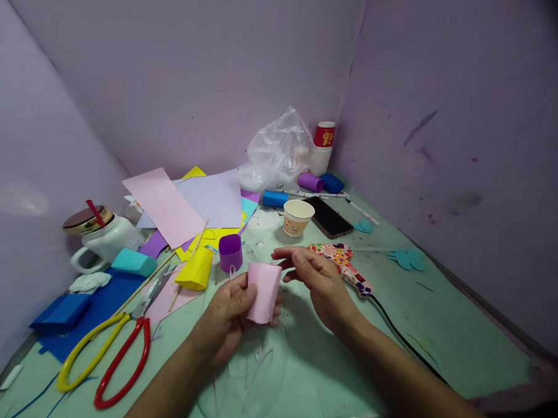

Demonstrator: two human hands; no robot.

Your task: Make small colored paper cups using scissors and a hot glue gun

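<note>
My left hand (235,309) is closed round a pink paper cylinder (263,288), which stands nearly upright over the table. Just right of it hovers my right hand (319,281), fingers stretched out and apart, with nothing visible in them. Behind the right hand lies a flower-patterned glue gun (335,253) with a black cord. A purple paper cylinder (231,253) stands behind my left hand. To its left, a yellow paper cylinder (197,268) leans near a thin wooden stick. A small patterned paper cup (298,217) stands upright farther back.
Scissors (116,343) with yellow and red handles lie at the left. Coloured paper sheets (210,197) overlap behind them, beside a white mug (113,242). A phone (328,217), a plastic bag (279,150) and stacked cups (322,149) are at the back.
</note>
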